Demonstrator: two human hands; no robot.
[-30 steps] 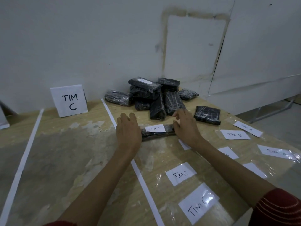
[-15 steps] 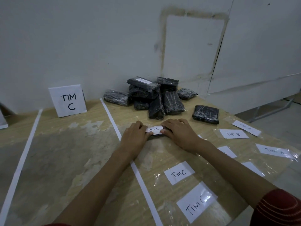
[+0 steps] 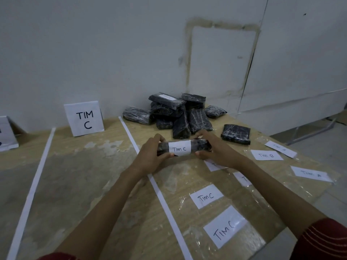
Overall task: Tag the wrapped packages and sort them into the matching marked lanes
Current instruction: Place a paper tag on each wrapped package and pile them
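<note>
A black wrapped package (image 3: 199, 145) with a white "Tim C" tag (image 3: 179, 148) is held just above the table, tag facing me. My left hand (image 3: 150, 156) grips its left end and my right hand (image 3: 216, 149) grips its right end. Behind it lies a pile of black wrapped packages (image 3: 178, 115); the top one carries a small white tag. One more black package (image 3: 236, 134) lies alone to the right. A standing "TIM C" sign (image 3: 84, 118) marks the lane between two white tape lines (image 3: 150, 177), (image 3: 33, 188).
Loose paper tags under clear film lie on the right of the table: "Tim C" (image 3: 206, 196), a larger "Tim C" (image 3: 224, 227), "Tim B" (image 3: 266, 155) and "Tim A" (image 3: 310, 173). Another sign (image 3: 5, 134) stands at the far left. The table's right edge drops to the floor.
Both hands closed round the ends of the tagged package and lifted it off the table, turning the "Tim C" tag toward me.
</note>
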